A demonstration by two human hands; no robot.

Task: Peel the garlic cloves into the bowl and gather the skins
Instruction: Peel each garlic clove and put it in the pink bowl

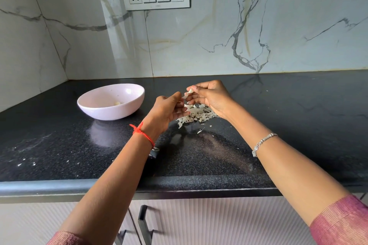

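At mid-frame the right hand (209,97) pinches a clove (190,91) and the left hand (169,108) pinches its loosened skin (185,96), both held just above the skin pile (199,114) so scraps likely fall there, while the bowl (111,115) at left holds one peeled clove (117,103).

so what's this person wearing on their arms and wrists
A red thread, knotted with loose ends, circles the wrist of the left hand. A silver chain bracelet with a few beads sits behind the right hand. Both forearms are bare, with dusty pink ribbed sleeves showing only at the bottom corners: left sleeve, right sleeve.
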